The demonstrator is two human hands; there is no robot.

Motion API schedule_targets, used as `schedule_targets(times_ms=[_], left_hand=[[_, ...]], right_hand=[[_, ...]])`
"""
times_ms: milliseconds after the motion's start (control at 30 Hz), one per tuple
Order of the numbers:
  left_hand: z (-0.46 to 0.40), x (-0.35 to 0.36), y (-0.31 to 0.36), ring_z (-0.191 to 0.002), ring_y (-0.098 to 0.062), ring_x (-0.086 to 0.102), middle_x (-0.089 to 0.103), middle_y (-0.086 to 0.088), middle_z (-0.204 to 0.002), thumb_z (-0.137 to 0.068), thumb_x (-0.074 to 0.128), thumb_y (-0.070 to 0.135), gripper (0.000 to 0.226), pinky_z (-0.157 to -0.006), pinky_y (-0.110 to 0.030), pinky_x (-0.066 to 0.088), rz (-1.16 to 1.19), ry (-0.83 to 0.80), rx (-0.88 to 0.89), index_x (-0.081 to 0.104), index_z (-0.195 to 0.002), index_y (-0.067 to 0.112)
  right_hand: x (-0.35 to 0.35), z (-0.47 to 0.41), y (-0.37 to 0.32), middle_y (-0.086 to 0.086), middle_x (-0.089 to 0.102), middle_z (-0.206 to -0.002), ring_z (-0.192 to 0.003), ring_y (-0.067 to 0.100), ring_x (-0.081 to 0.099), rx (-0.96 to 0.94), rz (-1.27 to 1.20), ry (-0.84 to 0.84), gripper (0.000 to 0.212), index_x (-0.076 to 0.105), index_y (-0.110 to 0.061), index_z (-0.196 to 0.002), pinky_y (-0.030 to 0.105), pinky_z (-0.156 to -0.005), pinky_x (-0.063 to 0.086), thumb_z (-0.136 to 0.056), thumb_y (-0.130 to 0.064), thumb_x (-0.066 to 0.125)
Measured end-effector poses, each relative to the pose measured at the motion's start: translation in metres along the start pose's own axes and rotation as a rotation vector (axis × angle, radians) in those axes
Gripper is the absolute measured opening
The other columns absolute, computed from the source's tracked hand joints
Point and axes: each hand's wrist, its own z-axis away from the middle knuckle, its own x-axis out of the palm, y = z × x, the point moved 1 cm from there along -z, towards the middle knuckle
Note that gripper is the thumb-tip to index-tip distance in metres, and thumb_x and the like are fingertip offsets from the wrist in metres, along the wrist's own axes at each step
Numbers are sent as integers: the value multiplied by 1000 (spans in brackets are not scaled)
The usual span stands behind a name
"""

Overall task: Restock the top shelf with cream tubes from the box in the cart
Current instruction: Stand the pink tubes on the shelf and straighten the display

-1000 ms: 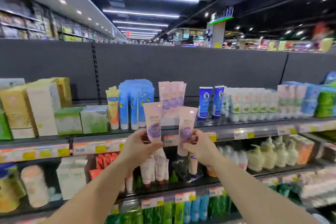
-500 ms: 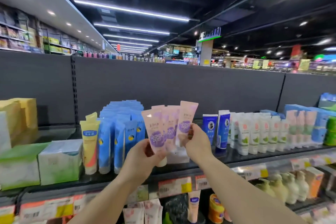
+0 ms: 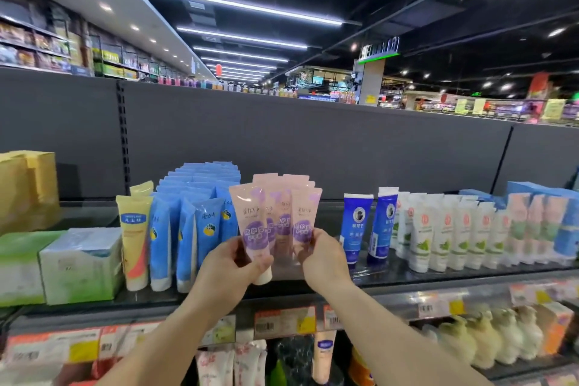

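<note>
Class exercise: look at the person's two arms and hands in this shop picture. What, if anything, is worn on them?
Nothing that shows. Both forearms are bare right to the bottom edge of the picture, with no sleeve in view. The left hand and right hand wear no gloves, and no watch, bracelet or ring is visible on the wrists or fingers.

Two forearms (no sleeves) — bare hands

A yellow tube (image 3: 133, 238) stands beside rows of light-blue tubes (image 3: 194, 222). Two dark-blue tubes (image 3: 368, 226) stand upright next to white tubes with green leaves (image 3: 445, 241). Green-and-white boxes (image 3: 78, 263) sit far left.
</note>
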Motion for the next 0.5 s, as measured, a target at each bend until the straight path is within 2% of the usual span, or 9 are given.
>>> schedule_targets(times_ms=[200,333,367,467,500], left_hand=[[3,4,7,-92,-5,65,70,15,-96,-83,72,35,22,-86,-35,56,-78,8,-22,61,-102,38],[5,4,15,-84,-5,67,70,22,-87,-83,73,35,19,-77,-31,58,-62,34,3,62,-97,40],[6,6,18,-82,-5,67,70,21,-87,-82,74,34,20,-76,-29,57,-53,30,13,62,-98,39],[9,14,25,-85,-4,69,72,12,-92,-85,72,24,20,-77,-28,59,-29,-25,78,65,-101,34],[9,16,27,-87,-2,68,72,11,-93,-86,71,19,22,-76,-25,59,-29,-36,111,65,-102,33]], right_hand=[[-8,3,-4,-7,63,-110,-93,7,56,2,-105,-35,23,56,-26,-117,14,-63,40,-94,-24,61],[-15,24,-15,-11,62,-104,-95,8,60,-131,-224,211,22,55,-28,-110,19,-72,51,-90,-33,66],[-17,30,-19,-13,61,-101,-93,7,60,-166,-252,189,21,56,-30,-106,19,-72,52,-89,-36,67],[-18,46,-30,-16,65,-98,-90,1,62,-170,-327,-124,26,58,-34,-105,16,-72,51,-84,-44,70],[-18,47,-30,-17,66,-97,-91,0,62,-156,-320,-168,28,59,-35,-105,17,-74,51,-83,-46,71]])
